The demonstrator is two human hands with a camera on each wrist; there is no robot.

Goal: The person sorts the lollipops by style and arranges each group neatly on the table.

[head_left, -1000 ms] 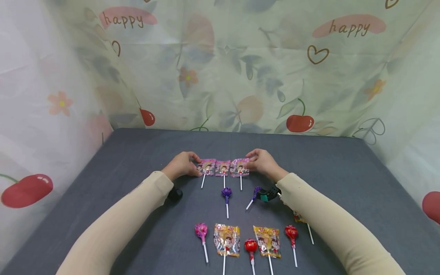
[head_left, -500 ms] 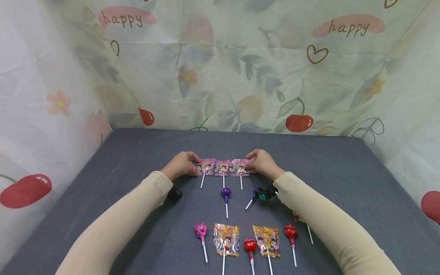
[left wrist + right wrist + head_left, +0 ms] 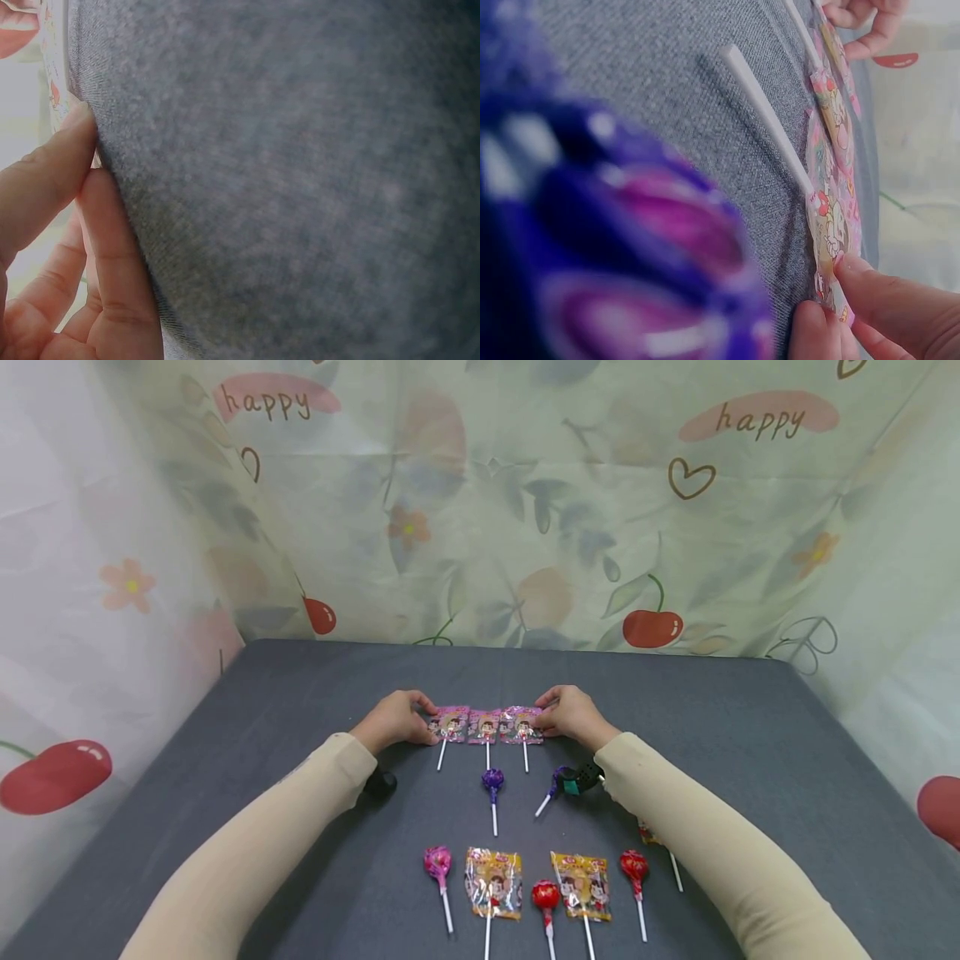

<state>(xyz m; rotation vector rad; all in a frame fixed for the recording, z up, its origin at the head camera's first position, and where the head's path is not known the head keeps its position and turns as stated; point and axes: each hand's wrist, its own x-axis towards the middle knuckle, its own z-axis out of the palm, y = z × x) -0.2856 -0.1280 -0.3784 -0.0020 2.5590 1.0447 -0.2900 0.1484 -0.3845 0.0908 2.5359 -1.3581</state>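
Three pink-wrapped flat lollipops lie side by side near the middle of the table, sticks toward me. At the row's left end, my left hand (image 3: 397,720) pinches the outer edge of the left lollipop (image 3: 452,723) between thumb (image 3: 75,124) and finger. My right hand (image 3: 573,718) holds the right lollipop (image 3: 519,723) by its outer edge, the thumb (image 3: 874,289) on the wrapper. Between them sits the middle lollipop (image 3: 484,725), which neither hand touches. A purple ball lollipop (image 3: 492,779) lies just below its stick. Another purple one (image 3: 555,783) lies under my right wrist, looming blurred in the right wrist view.
Closer to me lie a pink ball lollipop (image 3: 438,862), two yellow-wrapped lollipops (image 3: 493,883), and two red ball lollipops (image 3: 546,895). My right sleeve (image 3: 697,827) partly covers another yellow-wrapped lollipop (image 3: 649,833). A printed curtain (image 3: 495,527) surrounds the grey table (image 3: 315,677).
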